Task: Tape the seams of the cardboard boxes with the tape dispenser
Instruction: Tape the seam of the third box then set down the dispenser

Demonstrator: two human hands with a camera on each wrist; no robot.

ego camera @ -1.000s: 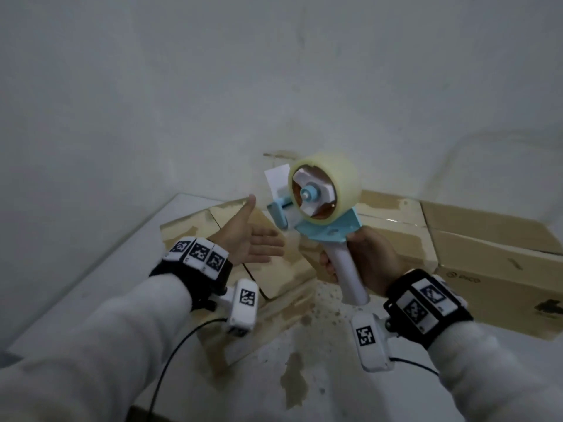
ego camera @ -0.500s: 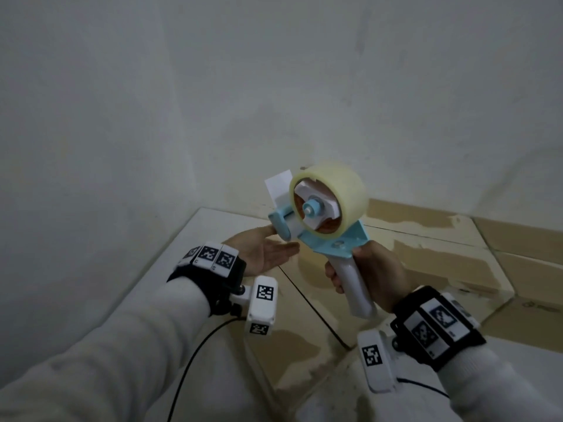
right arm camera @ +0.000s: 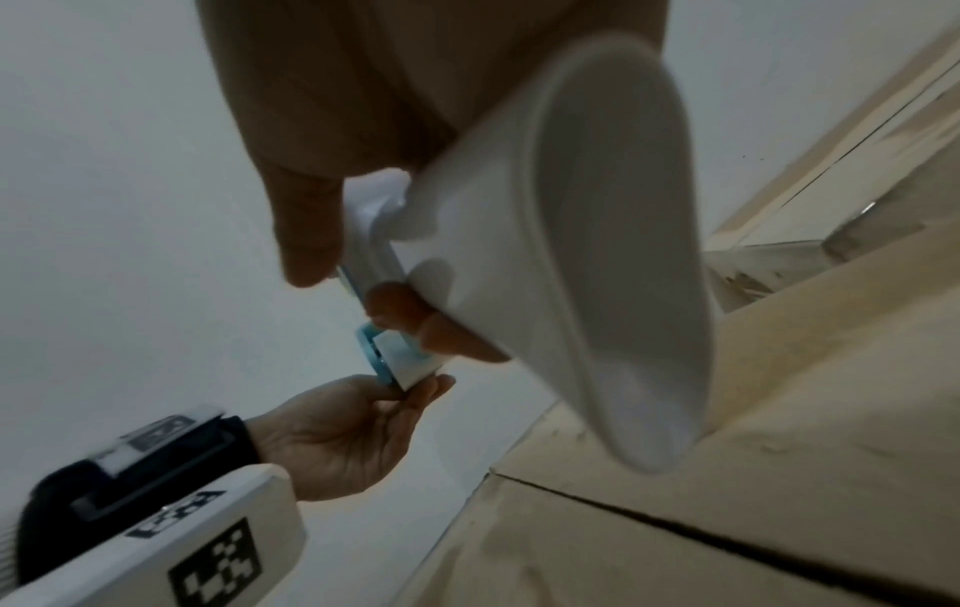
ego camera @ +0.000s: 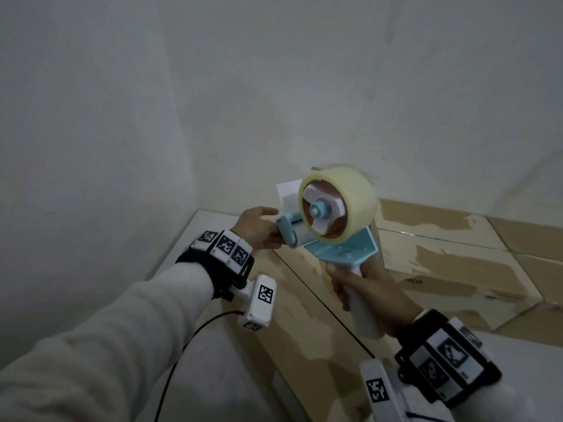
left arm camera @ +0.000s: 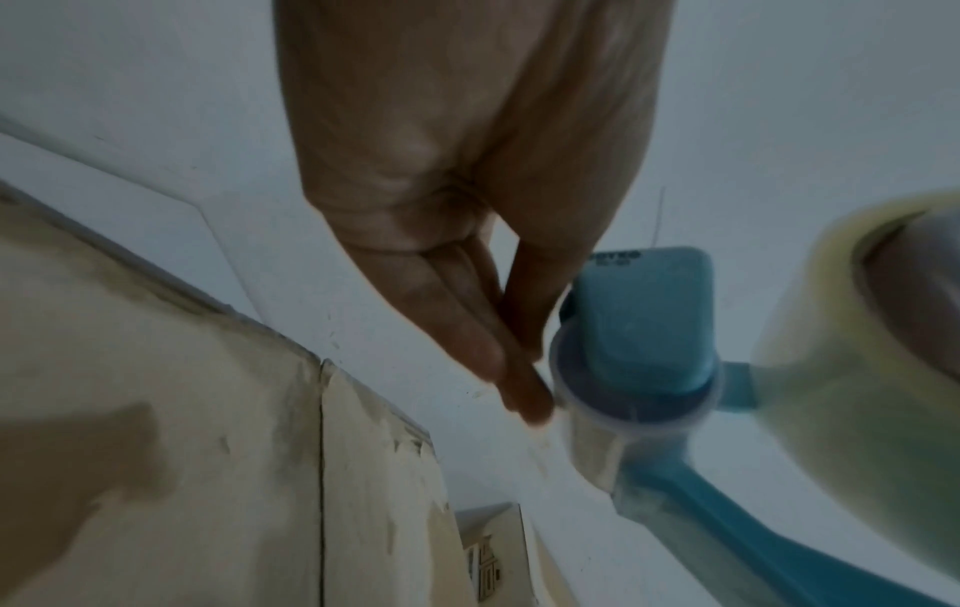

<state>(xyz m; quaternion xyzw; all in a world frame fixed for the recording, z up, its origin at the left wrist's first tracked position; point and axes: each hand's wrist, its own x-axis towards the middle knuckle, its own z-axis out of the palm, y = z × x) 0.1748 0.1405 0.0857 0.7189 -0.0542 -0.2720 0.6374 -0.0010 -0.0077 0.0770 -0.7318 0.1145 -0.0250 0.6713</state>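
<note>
Both hands met at the tape dispenser (ego camera: 333,226), held up above the cardboard boxes (ego camera: 307,315): the right hand (ego camera: 370,295) wrapped its white handle, while the left hand (ego camera: 259,229) reached its front roller. Only the left wrist view showed fingertips (left arm camera: 519,394) pinching together at that roller's edge; the head view showed a dark seam (ego camera: 323,306) below, with bare wall behind.

left hand (ego camera: 259,231) fingertips hidden | behind tape dispenser (ego camera: 332,220) (grip unclear)

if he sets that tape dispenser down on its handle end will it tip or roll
The tape dispenser would probably tip: its bulky roll sits high above a slim handle, gripped by the right hand. Laid sideways, the round roll may let it rock. Its plastic frame looks stiff.
</note>
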